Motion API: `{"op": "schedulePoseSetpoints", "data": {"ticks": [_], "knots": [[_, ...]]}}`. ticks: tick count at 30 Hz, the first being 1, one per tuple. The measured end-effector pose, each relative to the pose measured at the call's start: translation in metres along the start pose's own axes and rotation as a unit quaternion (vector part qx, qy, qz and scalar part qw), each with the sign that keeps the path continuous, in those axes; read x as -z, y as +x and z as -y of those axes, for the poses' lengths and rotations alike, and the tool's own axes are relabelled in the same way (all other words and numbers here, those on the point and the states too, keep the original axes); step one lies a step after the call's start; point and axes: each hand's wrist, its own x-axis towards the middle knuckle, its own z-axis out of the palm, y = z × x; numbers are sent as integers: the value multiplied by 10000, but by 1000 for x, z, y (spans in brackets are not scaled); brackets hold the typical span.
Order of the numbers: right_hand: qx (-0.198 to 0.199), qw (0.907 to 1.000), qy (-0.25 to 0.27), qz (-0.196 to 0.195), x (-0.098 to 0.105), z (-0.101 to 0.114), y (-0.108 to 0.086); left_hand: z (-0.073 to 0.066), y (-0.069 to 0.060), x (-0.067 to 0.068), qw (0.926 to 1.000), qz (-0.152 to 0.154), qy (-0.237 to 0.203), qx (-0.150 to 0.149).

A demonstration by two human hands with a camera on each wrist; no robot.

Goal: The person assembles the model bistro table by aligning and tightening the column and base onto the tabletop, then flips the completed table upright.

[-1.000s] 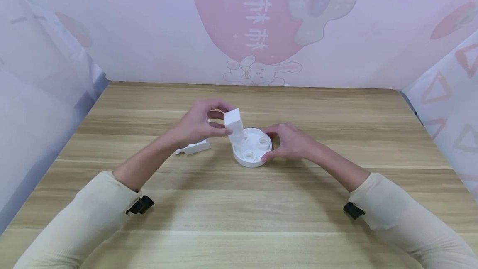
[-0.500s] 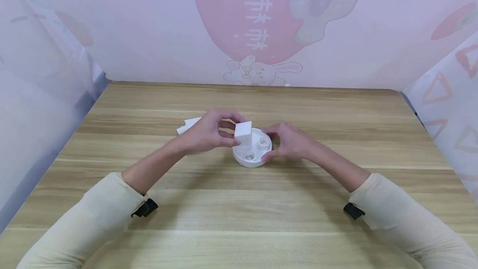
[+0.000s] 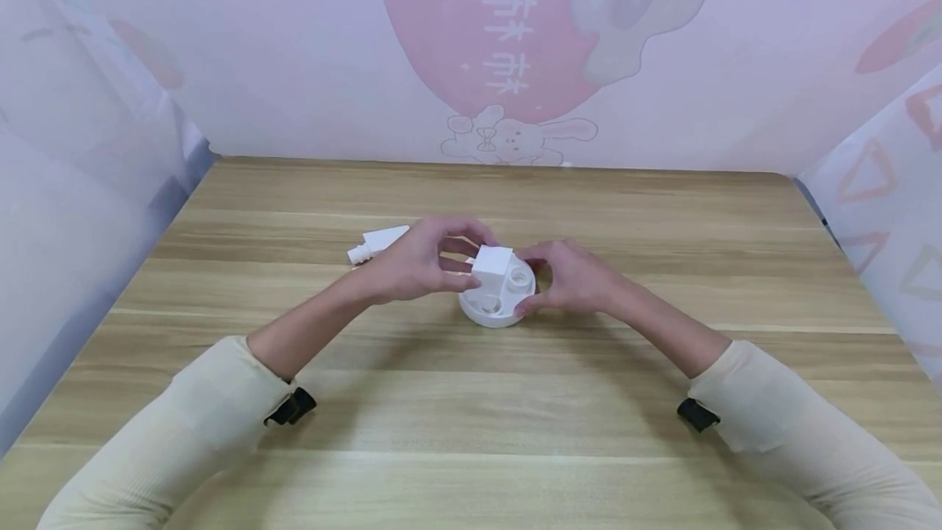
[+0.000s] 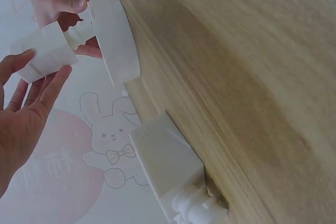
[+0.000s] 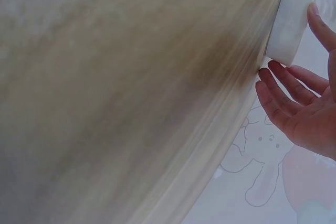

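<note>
In the head view my left hand (image 3: 423, 260) pinches a white square block (image 3: 491, 262) above a round white base (image 3: 495, 321). In the left wrist view a threaded stem (image 4: 80, 34) on the block points at the base's inner face; whether it sits in a socket is hidden behind the rim. My right hand (image 3: 574, 276) holds the base's right side, thumb and fingers around its rim. A threaded socket (image 3: 518, 277) shows in the base near that hand, and another lies at the front, partly covered by the block.
Another white block (image 3: 384, 239) with a threaded end lies on the wooden table (image 3: 471, 407), behind my left forearm. A pale printed curtain (image 3: 294, 64) rises at the table's back edge.
My left hand has moved right and slightly nearer with the block, now over the base's middle. A block behind the left hand has come into view; one in front is covered. The right hand stays put.
</note>
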Motion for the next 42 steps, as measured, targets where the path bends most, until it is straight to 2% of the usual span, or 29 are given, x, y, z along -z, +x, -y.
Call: {"op": "schedulePoseSetpoints", "data": {"ticks": [6,10,18,21,31,38,42], "knots": [[153,9998,124,-42,1,0,-1,1,-1,-3,9999,105,58,51],[113,9999,101,-34,0,0,-1,4,0,-5,9996,217,180,77],[71,9999,72,-25,1,1,-1,9,3,-11,9962,660,517,-221],[107,9999,31,-30,1,1,-1,9,3,-15,9957,605,638,-288],[138,9999,61,-19,1,-1,-2,4,6,-27,9936,92,1096,-277],[92,9999,96,-34,2,-2,-5,2,7,-27,9908,194,1267,-425],[88,9999,88,-57,2,-3,-6,2,6,-25,9860,282,1504,-655]]}}
